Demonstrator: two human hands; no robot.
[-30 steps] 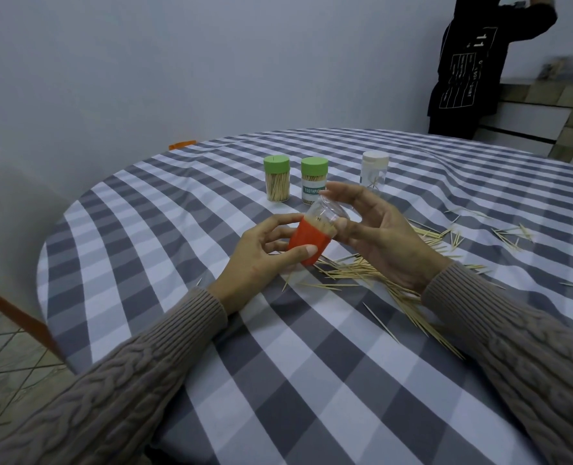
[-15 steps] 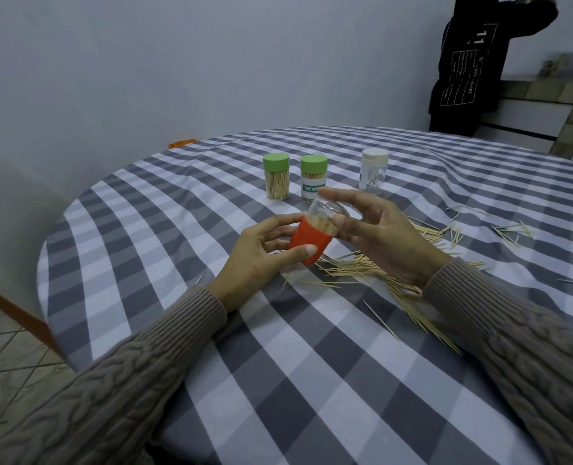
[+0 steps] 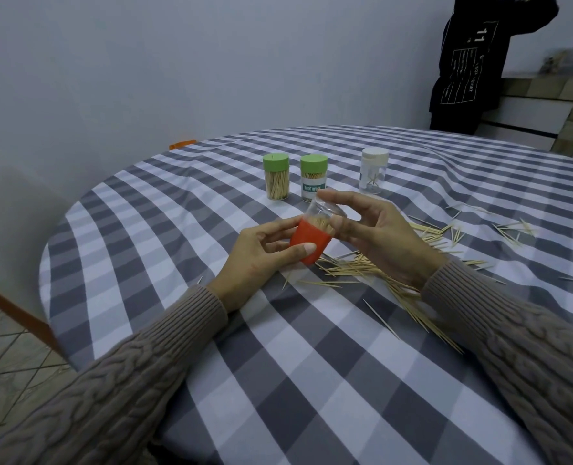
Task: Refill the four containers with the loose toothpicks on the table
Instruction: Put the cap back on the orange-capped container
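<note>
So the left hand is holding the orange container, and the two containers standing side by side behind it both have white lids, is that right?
Not quite. The left hand does hold the orange container, but the two containers standing side by side behind it, the plain one and the labelled one, have green lids. The white lid is on the clear container further right. The head view shows this.

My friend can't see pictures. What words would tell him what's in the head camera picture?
Two hands hold a tilted orange toothpick container above a checked tablecloth: the left hand grips its orange base, the right hand holds its clear cap. Loose toothpicks lie scattered beneath and to the right; two green-lidded containers and a white-lidded one stand behind.
</note>
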